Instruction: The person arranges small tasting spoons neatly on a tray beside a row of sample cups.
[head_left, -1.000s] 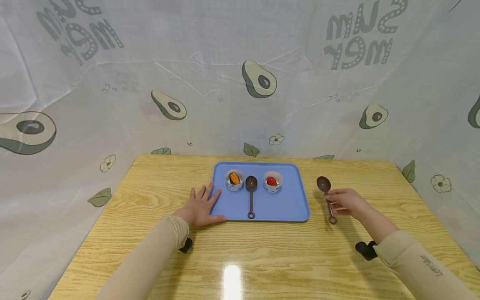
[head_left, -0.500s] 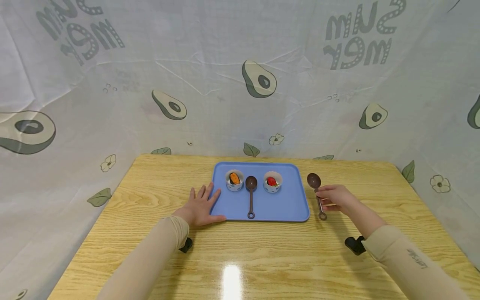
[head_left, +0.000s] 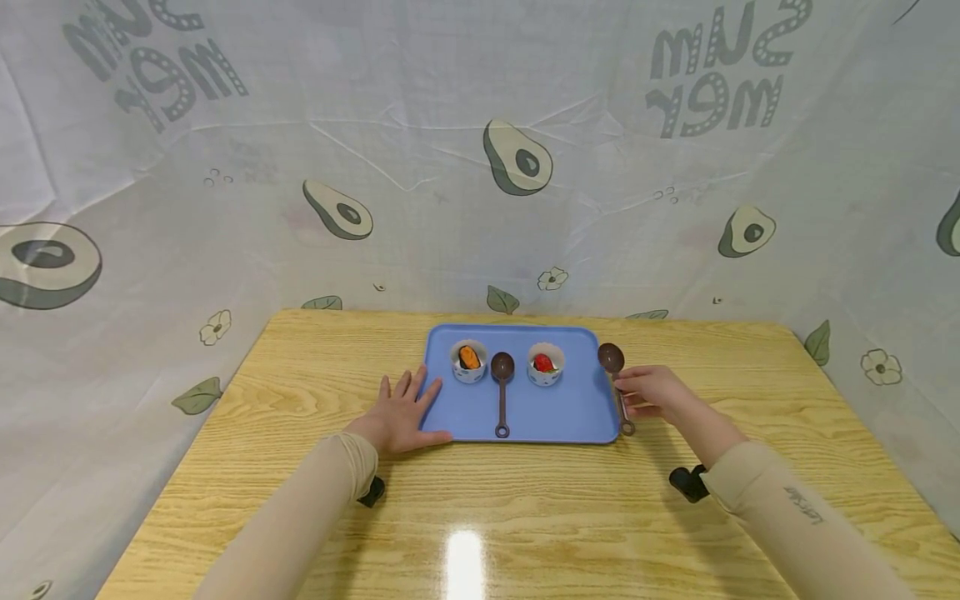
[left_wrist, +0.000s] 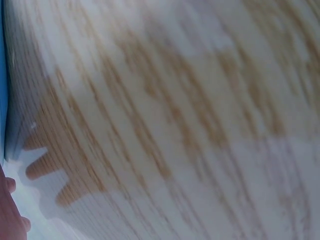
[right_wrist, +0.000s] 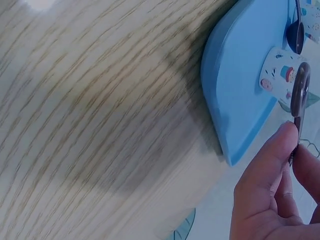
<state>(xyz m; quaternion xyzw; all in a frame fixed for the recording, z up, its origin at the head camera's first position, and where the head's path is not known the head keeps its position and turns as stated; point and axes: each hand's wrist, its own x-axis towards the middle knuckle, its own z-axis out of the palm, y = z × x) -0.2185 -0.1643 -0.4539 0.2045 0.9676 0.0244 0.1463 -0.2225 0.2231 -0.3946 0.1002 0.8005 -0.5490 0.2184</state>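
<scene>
My left hand [head_left: 402, 418] rests with spread fingers on the left edge of the blue tray [head_left: 566, 412]. In my right hand [head_left: 654, 393], a brown long-handled scoop spoon [head_left: 611, 358] is pinched by its handle, over the tray's right edge. The right wrist view shows thumb and fingers on the handle, its ring end [right_wrist: 301, 90] toward the camera. A second brown spoon [head_left: 502, 368] lies on the tray between two white patterned paper cups. The left cup [head_left: 469, 374] holds an orange-topped sushi piece [head_left: 468, 357]; the right cup [head_left: 545, 377] holds a red-topped one [head_left: 543, 362].
The tray stands on a wood-grain table [head_left: 525, 500] near its back edge. Behind it hangs a pale curtain [head_left: 435, 208] printed with avocados and leaves. Black wrist-camera mounts [head_left: 687, 483] show below the sleeves.
My right hand has carried its spoon leftward, from the table right of the tray to over the tray's right edge. My left hand and the cups have stayed in place.
</scene>
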